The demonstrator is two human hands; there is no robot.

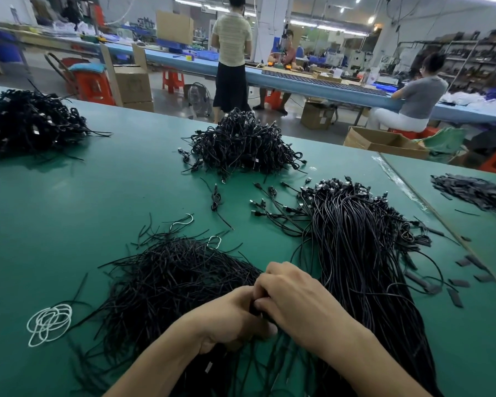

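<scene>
thing: black cable [255,310] squeezed between both hands, mostly hidden | hands: left hand [232,319] and right hand [298,299] both curl round it | risk: a slack grip probably lets it spring apart; loose strands [169,279] just left of them may snag, likewise the cable bundle [361,253] just right

A bunch of thin black cables [252,368], trailing nearward

The left hand [232,319] and right hand [295,299] hid most of the cable piece [257,308] they gripped. The long cable bundle [364,253] ran off the bottom edge; the far-left pile [26,121] was cropped at left.
</scene>
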